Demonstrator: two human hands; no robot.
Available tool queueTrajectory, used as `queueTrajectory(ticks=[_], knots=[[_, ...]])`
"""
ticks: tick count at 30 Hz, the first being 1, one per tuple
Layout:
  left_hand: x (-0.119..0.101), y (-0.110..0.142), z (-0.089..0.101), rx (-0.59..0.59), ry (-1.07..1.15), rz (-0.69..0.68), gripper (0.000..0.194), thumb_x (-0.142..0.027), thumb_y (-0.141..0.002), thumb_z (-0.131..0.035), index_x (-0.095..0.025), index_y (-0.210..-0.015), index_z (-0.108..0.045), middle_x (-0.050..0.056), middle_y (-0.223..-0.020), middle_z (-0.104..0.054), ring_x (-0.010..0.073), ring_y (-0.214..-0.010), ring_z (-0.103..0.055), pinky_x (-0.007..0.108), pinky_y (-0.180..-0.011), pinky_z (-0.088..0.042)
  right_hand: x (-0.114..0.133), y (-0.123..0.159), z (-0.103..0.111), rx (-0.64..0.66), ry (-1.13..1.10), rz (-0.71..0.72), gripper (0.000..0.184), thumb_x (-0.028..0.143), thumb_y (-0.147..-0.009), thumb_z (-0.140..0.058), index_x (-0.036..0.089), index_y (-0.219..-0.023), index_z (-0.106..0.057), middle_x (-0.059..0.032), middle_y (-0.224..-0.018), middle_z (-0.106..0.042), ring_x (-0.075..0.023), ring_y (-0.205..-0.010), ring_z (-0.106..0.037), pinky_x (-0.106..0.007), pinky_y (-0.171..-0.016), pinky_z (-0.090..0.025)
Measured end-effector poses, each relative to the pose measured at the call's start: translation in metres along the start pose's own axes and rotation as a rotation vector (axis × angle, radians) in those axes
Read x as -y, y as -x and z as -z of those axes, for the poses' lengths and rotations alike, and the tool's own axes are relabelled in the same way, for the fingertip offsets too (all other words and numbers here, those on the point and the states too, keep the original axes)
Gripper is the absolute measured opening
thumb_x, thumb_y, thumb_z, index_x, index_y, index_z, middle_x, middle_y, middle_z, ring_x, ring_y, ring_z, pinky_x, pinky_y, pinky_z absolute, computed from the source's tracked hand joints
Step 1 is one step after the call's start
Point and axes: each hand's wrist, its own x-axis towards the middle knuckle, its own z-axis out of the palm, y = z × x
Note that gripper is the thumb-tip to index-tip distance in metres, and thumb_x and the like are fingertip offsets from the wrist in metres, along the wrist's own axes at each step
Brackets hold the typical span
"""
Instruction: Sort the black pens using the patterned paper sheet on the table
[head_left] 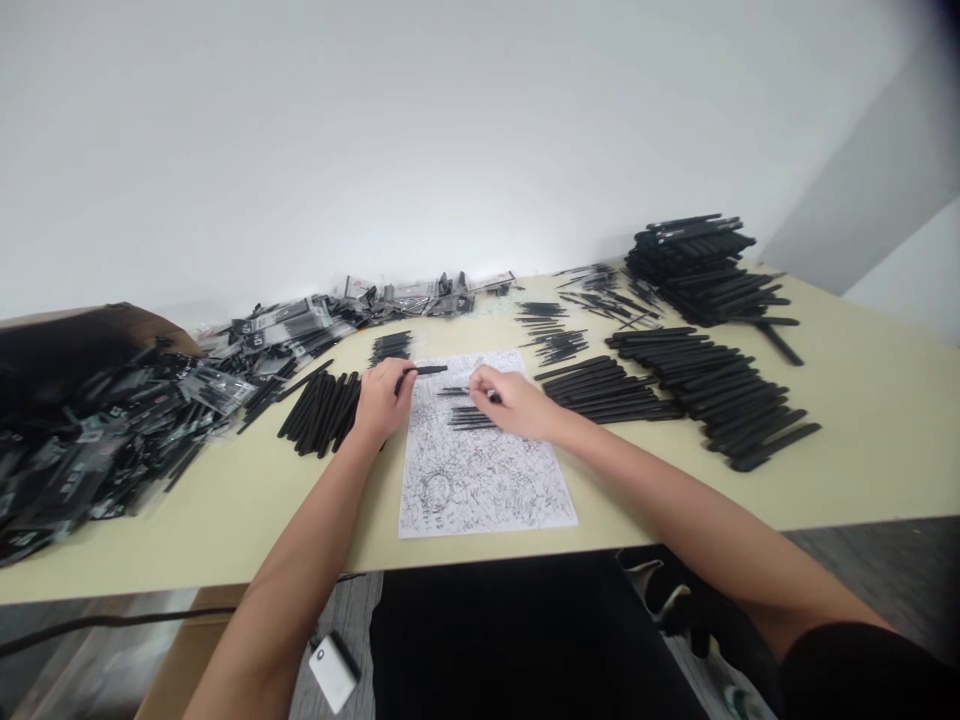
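Both forearms cross the near edge of the pale yellow table [637,495], the left hand [385,392] pinching a black pen [432,370] over the scribbled paper's [487,500] far left corner, the right hand [514,402] curled, its grip unclear, beside thin black sticks [469,419], with a white wall [450,130] behind the table's far edge.

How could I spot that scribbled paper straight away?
On the pale yellow table, look towards the front middle. The scribbled paper lies beneath the right hand, the left hand by its edge. Its broad white surface sets it apart from the slim black pen-like sticks to either side.
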Motion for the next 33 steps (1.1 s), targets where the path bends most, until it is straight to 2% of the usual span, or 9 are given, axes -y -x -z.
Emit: queueTrajectory(ticks=[2,4,8,11,14,18,23,29,33], knots=[[-0.001,0.0,0.0,0.004,0.002,-0.002,0.02,-0.029,-0.095,-0.044,-0.019,-0.097,-0.061,0.008,-0.099,-0.068,0.0225,-0.096,-0.062,0.037,-0.085,-0.045,0.0,-0.004,0.008,-0.114,-0.235,-0.154,0.009,0.027,-0.085,-0.046,0.021,-0.079,-0.049,0.0023,-0.066,-0.054,-0.0111,-0.056,-0.044,-0.025,-0.056,-0.033],[-0.002,0.0,0.0,0.011,-0.002,-0.001,0.02,-0.029,-0.095,-0.044,-0.019,-0.098,-0.061,0.008,-0.099,-0.068,0.0224,-0.097,-0.062,0.037,-0.086,-0.044,0.0,-0.008,0.016,-0.179,-0.509,-0.344,0.011,0.026,-0.083,-0.043,0.021,-0.075,-0.049,0.0055,-0.056,-0.044,-0.0091,-0.045,-0.033,-0.025,-0.05,-0.027],[-0.002,0.001,0.001,0.009,-0.008,-0.003,0.02,-0.029,-0.095,-0.044,-0.019,-0.098,-0.061,0.008,-0.098,-0.068,0.0221,-0.095,-0.062,0.037,-0.086,-0.044,-0.002,-0.011,0.025,-0.135,-1.019,-0.606,0.013,0.021,-0.081,-0.037,0.019,-0.075,-0.048,0.0094,-0.053,-0.035,-0.0059,-0.038,-0.011,-0.025,-0.044,-0.024],[-0.002,0.001,0.001,0.006,-0.009,-0.006,0.02,-0.029,-0.095,-0.044,-0.019,-0.098,-0.061,0.008,-0.098,-0.068,0.0218,-0.095,-0.062,0.037,-0.086,-0.044,-0.006,-0.011,0.024,-0.098,-1.187,-0.726,0.01,0.019,-0.079,-0.037,0.02,-0.073,-0.044,0.0104,-0.052,-0.033,-0.0058,-0.039,-0.007,-0.024,-0.043,-0.025],[-0.001,0.001,0.001,0.009,-0.013,-0.006,0.021,-0.029,-0.095,-0.044,-0.018,-0.099,-0.061,0.008,-0.099,-0.068,0.0216,-0.096,-0.062,0.036,-0.086,-0.044,-0.008,-0.011,0.019,-0.107,-1.245,-0.789,0.008,0.015,-0.076,-0.037,0.021,-0.071,-0.04,0.0111,-0.05,-0.031,-0.006,-0.038,-0.007,-0.023,-0.041,-0.025],[0.0,0.001,0.0,0.011,-0.016,-0.011,0.021,-0.03,-0.095,-0.044,-0.018,-0.099,-0.061,0.008,-0.098,-0.068,0.0219,-0.095,-0.062,0.036,-0.086,-0.044,-0.011,-0.014,0.015,-0.199,-1.244,-0.879,0.013,0.013,-0.075,-0.037,0.023,-0.068,-0.032,0.0114,-0.045,-0.022,-0.0073,-0.037,-0.008,-0.023,-0.04,-0.022],[0.002,0.001,-0.001,0.008,-0.013,-0.016,0.021,-0.03,-0.095,-0.044,-0.019,-0.099,-0.062,0.008,-0.098,-0.068,0.0223,-0.095,-0.062,0.037,-0.086,-0.045,-0.015,-0.016,0.015,-0.252,-1.209,-0.913,0.018,0.013,-0.077,-0.037,0.023,-0.066,-0.027,0.0112,-0.044,-0.017,-0.0076,-0.038,-0.008,-0.022,-0.039,-0.021],[0.002,0.001,-0.001,-0.006,-0.014,-0.026,0.021,-0.03,-0.095,-0.044,-0.018,-0.097,-0.062,0.008,-0.097,-0.069,0.0219,-0.093,-0.062,0.036,-0.085,-0.045,-0.012,-0.016,0.015,-0.266,-1.179,-0.939,0.023,0.015,-0.087,-0.032,0.024,-0.066,-0.026,0.0111,-0.044,-0.018,-0.0074,-0.037,-0.008,-0.022,-0.038,-0.019],[0.002,0.001,-0.001,-0.014,-0.008,-0.041,0.021,-0.03,-0.095,-0.045,-0.018,-0.098,-0.062,0.008,-0.097,-0.069,0.0218,-0.092,-0.062,0.036,-0.083,-0.045,-0.009,-0.015,0.015,-0.254,-1.168,-0.955,0.032,0.027,-0.097,-0.03,0.024,-0.066,-0.024,0.0114,-0.044,-0.018,-0.0071,-0.036,-0.009,-0.021,-0.037,-0.016]])
